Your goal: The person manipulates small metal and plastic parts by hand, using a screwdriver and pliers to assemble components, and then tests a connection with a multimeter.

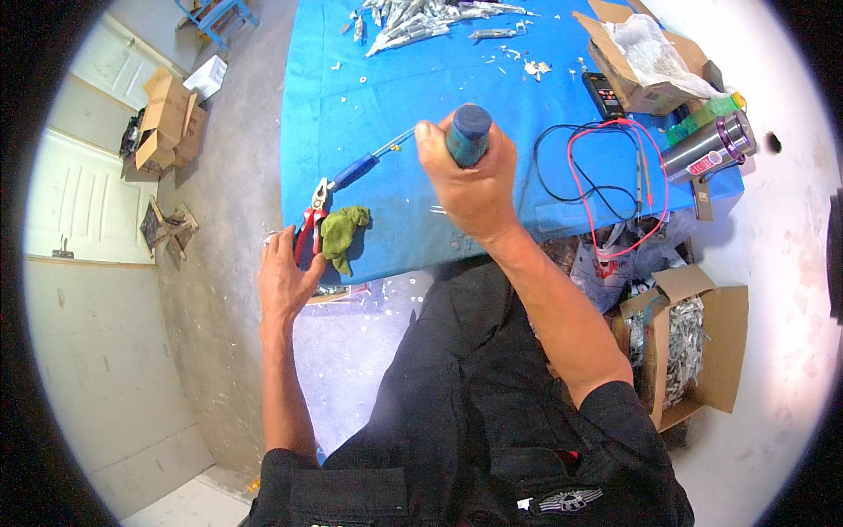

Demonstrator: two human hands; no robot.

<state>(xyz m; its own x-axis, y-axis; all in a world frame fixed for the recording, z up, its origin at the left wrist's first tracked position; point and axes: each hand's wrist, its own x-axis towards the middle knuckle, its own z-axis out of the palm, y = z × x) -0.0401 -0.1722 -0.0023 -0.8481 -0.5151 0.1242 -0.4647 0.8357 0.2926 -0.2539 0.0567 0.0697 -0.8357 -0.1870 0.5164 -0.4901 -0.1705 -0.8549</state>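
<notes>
My right hand [474, 198] is closed around a thick blue-green cylindrical handle [470, 132] above the table. Its flat end faces up; the rest of this tool is hidden under the hand. At the table's left front edge is my left hand [285, 277], fingers stretched forward and thumb spread apart. Red-handled pliers [313, 215] lie between that thumb and the fingers, jaws pointing away; I see no firm grip on them. A crumpled green cloth [342, 235] lies just right of the pliers. Beyond their jaws rests a blue-handled screwdriver [356, 170], its shaft running toward my right hand.
On the blue-covered table [413, 88] is a pile of silvery strip-like parts [413, 22] at the back. At right are black and red cables [575, 167], a meter [603, 95], a steel flask [707, 154] and an open carton [645, 61]. Another parts-filled carton [685, 342] stands below.
</notes>
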